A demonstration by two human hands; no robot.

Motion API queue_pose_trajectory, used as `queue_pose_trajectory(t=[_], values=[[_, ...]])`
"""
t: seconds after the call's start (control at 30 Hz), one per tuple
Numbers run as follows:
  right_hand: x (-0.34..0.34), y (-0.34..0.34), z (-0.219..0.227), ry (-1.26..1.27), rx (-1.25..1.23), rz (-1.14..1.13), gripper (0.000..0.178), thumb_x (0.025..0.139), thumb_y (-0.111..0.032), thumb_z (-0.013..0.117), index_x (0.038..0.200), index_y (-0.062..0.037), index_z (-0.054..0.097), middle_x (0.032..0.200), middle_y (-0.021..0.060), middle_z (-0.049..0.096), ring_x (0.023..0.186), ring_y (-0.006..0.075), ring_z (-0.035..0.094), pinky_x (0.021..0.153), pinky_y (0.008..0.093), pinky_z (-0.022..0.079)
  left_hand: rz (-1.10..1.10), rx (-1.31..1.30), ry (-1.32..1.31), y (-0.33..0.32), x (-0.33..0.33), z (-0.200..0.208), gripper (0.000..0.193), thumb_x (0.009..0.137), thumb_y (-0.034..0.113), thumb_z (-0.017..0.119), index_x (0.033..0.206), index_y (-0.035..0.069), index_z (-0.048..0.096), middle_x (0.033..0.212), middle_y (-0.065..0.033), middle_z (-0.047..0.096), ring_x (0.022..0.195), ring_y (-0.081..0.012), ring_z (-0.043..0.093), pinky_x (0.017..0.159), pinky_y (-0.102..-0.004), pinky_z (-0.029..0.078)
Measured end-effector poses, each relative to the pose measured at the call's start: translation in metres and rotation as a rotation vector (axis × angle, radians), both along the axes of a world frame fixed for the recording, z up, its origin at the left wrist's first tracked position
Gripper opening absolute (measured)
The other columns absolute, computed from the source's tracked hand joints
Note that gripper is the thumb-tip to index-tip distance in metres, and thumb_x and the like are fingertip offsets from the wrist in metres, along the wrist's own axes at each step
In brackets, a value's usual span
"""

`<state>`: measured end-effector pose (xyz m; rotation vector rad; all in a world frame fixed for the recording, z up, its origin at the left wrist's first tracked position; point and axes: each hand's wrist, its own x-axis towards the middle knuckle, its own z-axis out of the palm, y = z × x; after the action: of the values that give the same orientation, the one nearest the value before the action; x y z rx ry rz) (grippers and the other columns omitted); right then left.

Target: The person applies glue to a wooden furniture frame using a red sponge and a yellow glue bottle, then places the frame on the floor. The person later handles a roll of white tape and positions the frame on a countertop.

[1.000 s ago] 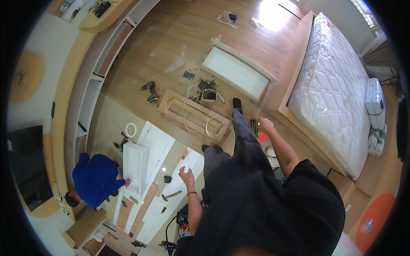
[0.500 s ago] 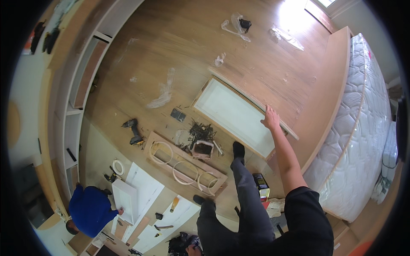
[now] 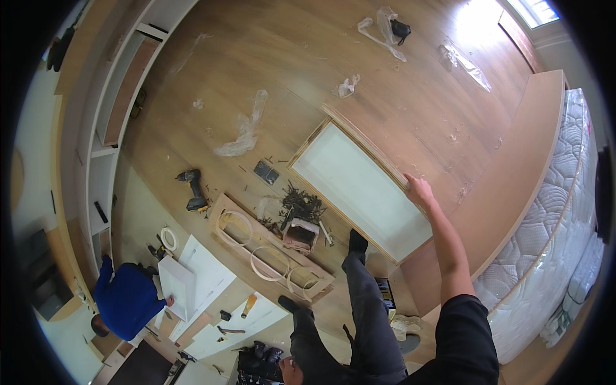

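Note:
A shallow wood-edged box with a white bottom panel (image 3: 359, 176) lies in the middle. Along its far long side runs a light wooden strip (image 3: 366, 142). At the right part of that side is my right hand (image 3: 419, 191), its fingers curled over the edge and closed on it. My right arm reaches out straight from the lower right. At the bottom edge, beside my left leg, what looks like my left hand (image 3: 292, 371) shows only in part. Its fingers are too cut off to read. My right foot (image 3: 359, 242) stands against the near side of the box.
Near the box are a pile of dark fasteners (image 3: 300, 204), a small carton (image 3: 301, 235), a hammer (image 3: 326, 233), a board with rings (image 3: 269, 250) and a cordless drill (image 3: 192, 189). A co-worker in blue (image 3: 128, 301) handles a white drawer (image 3: 176, 287). A wrapped mattress (image 3: 545, 244) stands right.
My right hand has gone from spread fingers above the strip to a grip on the edge. The strip no longer sticks out past my hand. The whole view has shifted slightly.

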<state>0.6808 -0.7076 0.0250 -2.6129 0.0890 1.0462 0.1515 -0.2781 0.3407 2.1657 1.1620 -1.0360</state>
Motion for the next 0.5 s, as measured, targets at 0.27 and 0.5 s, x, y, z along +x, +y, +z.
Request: queue_pose_trajectory(t=[0.27, 0.5], values=[[-0.021, 0.041, 0.052, -0.065, -0.012, 0.095, 0.058, 0.075, -0.009, 0.06, 0.132, -0.0149, 0.054, 0.083, 0.0222, 0.069, 0.078, 0.0405, 0.068, 0.071, 0.0509, 0.055, -0.088, 0.005, -0.081, -0.03, 0.015, 0.033, 0.033, 0.087, 0.007, 0.056, 0.119, 0.003, 0.051, 0.119, -0.0242, 0.048, 0.105, -0.0431, 0.054, 0.087, -0.0475, 0.048], [0.002, 0.074, 0.138, -0.102, -0.083, 0.153, 0.044, 0.076, -0.01, 0.062, 0.119, -0.0115, 0.057, 0.083, 0.0217, 0.07, 0.081, 0.0404, 0.069, 0.07, 0.0499, 0.054, 0.077, 0.02, -0.104, -0.054, 0.054, 0.071, 0.041, 0.088, 0.009, 0.055, 0.128, 0.003, 0.045, 0.126, -0.0248, 0.045, 0.108, -0.045, 0.055, 0.085, -0.0488, 0.052]])
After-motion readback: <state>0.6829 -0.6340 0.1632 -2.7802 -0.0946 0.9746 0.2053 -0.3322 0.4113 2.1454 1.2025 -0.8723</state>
